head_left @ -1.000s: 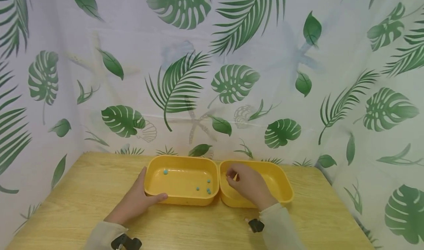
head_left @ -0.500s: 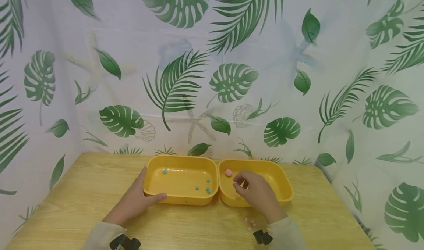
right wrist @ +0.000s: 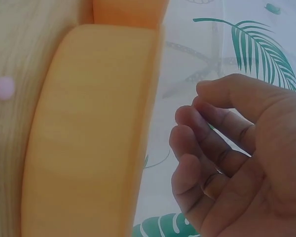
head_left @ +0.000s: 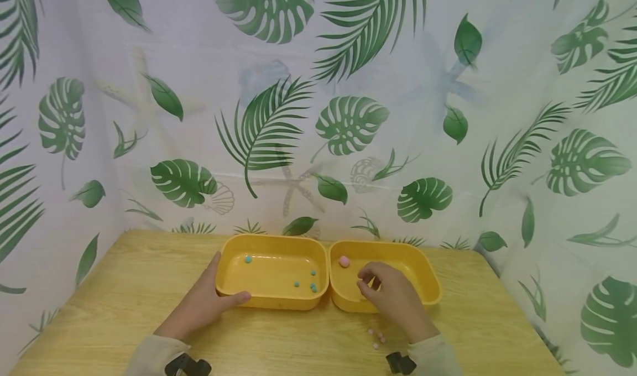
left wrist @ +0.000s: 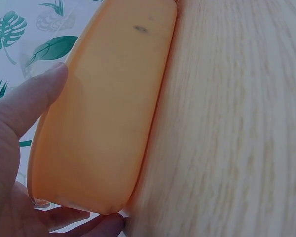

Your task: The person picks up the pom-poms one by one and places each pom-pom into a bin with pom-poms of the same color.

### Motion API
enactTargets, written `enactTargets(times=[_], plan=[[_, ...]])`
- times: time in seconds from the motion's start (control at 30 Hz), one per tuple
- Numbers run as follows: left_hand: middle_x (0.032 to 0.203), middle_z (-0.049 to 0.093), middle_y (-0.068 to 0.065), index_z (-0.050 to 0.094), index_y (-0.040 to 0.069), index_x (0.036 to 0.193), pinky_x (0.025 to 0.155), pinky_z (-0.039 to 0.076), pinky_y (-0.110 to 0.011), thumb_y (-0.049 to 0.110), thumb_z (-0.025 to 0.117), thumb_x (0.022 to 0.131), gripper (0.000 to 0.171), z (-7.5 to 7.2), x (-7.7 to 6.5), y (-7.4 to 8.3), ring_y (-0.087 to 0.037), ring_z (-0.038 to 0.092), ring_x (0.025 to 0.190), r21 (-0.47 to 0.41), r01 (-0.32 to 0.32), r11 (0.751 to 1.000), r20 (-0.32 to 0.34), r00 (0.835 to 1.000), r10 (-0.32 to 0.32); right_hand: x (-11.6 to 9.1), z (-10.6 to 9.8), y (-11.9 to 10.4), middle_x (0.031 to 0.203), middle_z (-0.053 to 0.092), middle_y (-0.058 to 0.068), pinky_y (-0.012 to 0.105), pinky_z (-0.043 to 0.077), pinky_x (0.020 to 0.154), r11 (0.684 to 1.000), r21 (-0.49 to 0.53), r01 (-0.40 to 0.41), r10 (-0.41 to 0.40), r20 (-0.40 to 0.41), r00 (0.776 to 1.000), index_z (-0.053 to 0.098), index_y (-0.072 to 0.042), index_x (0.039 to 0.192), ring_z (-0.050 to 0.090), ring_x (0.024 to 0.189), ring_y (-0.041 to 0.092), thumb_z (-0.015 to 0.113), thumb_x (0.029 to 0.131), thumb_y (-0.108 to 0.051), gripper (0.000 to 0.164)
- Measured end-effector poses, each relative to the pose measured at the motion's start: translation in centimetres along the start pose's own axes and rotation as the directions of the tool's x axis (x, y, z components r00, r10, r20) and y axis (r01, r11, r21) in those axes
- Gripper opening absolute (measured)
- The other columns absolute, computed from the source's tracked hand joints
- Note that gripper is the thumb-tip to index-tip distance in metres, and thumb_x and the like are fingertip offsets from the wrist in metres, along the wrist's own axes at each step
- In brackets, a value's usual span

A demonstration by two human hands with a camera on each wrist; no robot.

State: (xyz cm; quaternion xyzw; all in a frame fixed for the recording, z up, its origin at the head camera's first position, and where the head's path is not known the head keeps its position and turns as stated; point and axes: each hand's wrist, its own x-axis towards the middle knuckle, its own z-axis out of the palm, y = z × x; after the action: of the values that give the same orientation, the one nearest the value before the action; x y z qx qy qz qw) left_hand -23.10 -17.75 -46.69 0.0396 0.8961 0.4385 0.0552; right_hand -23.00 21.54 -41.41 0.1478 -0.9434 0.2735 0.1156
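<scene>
My left hand [head_left: 205,299] grips the left end of a yellow tub [head_left: 273,303], its thumb on the front wall. In the left wrist view the fingers reach under the tub's end. Several small blue-green balls, among them one larger ball [head_left: 247,259], lie inside. Over a second yellow tub [head_left: 423,254] is my right hand [head_left: 395,298], fingers loosely bent. Nothing shows between its thumb and fingertips in the right wrist view. A pink ball [head_left: 344,261] sits in the second tub's back left corner, apart from the hand.
Both tubs stand side by side on a wooden table [head_left: 298,343]. Several tiny pink balls [head_left: 381,340] lie on the table in front of the right tub. A white leaf-print cloth [head_left: 293,132] rises behind the table and along its sides.
My right hand has drawn back to the right and toward me, away from the pink ball, which it hid before. The tiny pink balls now show. My left hand stays put.
</scene>
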Motion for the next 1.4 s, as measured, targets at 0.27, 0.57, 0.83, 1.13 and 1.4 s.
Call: enactTargets(times=[0.27,0.57,0.83,1.13,1.4], plan=[[0.170,0.005,-0.029,-0.008,0.001,0.164,0.121,0.018,-0.065,0.063,0.078,0.085,0.132,-0.1,0.2,-0.2,-0.049,0.013,0.154,-0.008,0.008,1.000,0.002,1.000,-0.008,0.2,0.1,-0.2,0.083,0.066,-0.013,0.026,0.051,0.067,1.000,-0.017,-0.013,0.013,0.018,1.000,0.072,-0.019,0.093,0.057,0.073,0.006,0.079,0.091,-0.016,0.009],[0.170,0.003,-0.027,-0.009,0.002,0.164,0.121,0.016,-0.065,0.063,0.077,0.085,0.132,-0.3,0.5,-0.2,-0.049,0.012,0.155,-0.001,-0.001,1.000,0.008,1.000,0.001,0.2,0.0,-0.5,0.083,0.066,-0.012,0.027,0.051,0.067,1.000,-0.019,-0.009,0.010,0.024,1.000,0.071,-0.019,0.092,0.057,0.073,0.006,0.079,0.091,-0.014,0.009],[0.170,0.002,-0.028,-0.010,0.002,0.164,0.121,0.017,-0.066,0.063,0.077,0.085,0.132,-0.2,0.4,-0.1,-0.049,0.011,0.155,-0.013,0.008,1.000,0.015,1.000,-0.008,0.1,0.0,-0.7,0.075,0.059,-0.014,0.025,0.045,0.062,0.999,-0.026,-0.022,0.024,0.068,0.997,0.070,-0.022,0.088,0.052,0.067,0.005,0.079,0.092,-0.016,0.011],[0.170,0.003,-0.029,-0.009,0.001,0.164,0.121,0.017,-0.066,0.063,0.077,0.085,0.132,-0.1,0.3,-0.2,-0.050,0.012,0.154,-0.011,0.004,1.000,0.015,1.000,-0.004,0.0,0.1,-0.7,0.075,0.059,-0.015,0.026,0.045,0.062,0.999,-0.044,-0.021,0.025,0.075,0.997,0.070,-0.023,0.086,0.052,0.067,0.004,0.079,0.092,-0.017,0.012],[0.170,0.004,-0.028,-0.009,0.001,0.164,0.121,0.018,-0.066,0.063,0.077,0.085,0.132,0.1,0.3,-0.2,-0.050,0.012,0.154,-0.014,0.003,1.000,0.017,1.000,-0.003,-0.1,0.3,-1.3,0.075,0.059,-0.015,0.026,0.045,0.063,0.999,-0.043,-0.030,0.034,0.095,0.995,0.070,-0.023,0.087,0.051,0.068,0.006,0.079,0.092,-0.017,0.013]])
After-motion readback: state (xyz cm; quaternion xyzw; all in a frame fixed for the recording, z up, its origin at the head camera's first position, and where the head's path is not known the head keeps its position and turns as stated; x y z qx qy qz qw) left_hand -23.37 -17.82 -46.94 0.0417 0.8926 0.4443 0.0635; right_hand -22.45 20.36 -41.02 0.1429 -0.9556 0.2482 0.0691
